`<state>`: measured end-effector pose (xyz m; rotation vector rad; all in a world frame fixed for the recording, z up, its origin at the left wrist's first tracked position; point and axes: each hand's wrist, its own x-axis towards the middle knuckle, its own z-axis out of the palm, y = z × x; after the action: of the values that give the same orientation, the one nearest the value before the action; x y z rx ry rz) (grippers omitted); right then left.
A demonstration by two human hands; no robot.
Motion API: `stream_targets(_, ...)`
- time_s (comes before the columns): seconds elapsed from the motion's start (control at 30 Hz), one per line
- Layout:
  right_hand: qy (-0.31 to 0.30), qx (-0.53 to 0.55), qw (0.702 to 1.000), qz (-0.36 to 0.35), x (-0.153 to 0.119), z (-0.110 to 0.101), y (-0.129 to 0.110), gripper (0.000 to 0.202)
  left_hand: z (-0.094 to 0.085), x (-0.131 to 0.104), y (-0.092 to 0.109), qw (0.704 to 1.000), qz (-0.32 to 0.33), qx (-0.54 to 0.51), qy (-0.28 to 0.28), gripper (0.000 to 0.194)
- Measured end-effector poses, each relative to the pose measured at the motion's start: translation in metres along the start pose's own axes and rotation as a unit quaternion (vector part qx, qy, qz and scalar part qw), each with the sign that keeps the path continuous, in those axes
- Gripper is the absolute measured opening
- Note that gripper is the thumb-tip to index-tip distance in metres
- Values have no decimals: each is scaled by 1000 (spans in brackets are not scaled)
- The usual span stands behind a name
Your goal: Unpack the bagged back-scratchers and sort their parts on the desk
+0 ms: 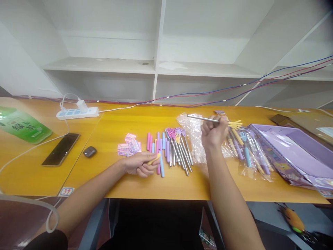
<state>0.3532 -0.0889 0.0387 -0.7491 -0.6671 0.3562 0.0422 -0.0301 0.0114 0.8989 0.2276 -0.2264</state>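
Note:
My left hand (pixel 142 164) is closed on a short yellow tube (pixel 154 159), above the orange table and left of the metal rods. My right hand (pixel 214 132) is wrapped round a silver rod (pixel 199 117) with a yellow hand-shaped end (pixel 235 124), held over clear plastic bags. Pink, blue and purple tubes (pixel 168 150) lie beside my left hand. Next to them is a pile of silver rods (pixel 183 156) with pink, purple and yellow hand-shaped ends. Small printed cards (pixel 129 146) lie behind my left hand.
Bagged sticks (pixel 247 154) and a purple tray (pixel 296 142) stand at the right, near a cardboard box (pixel 312 121). At the left are a phone (pixel 61 150), a black case (pixel 90 151), a green package (pixel 24 125) and a power strip (pixel 90 113). Cables cross behind.

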Motion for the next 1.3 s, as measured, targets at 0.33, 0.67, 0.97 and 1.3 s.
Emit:
stream_targets(0.33,-186,-262,924,207,-20,2,10,58,-13,-1,9,911,175,244,283,46)
stream_targets(0.67,-382,-594,705,52,-40,2,27,24,-17,20,-5,808,150,409,396,44)
stream_targets(0.97,-387,-679,624,14,-45,7,16,20,-19,27,-19,807,215,392,386,67)
stream_targets(1.3,-381,-695,607,58,-46,6,20,30,-16,24,-19,703,230,550,387,26)
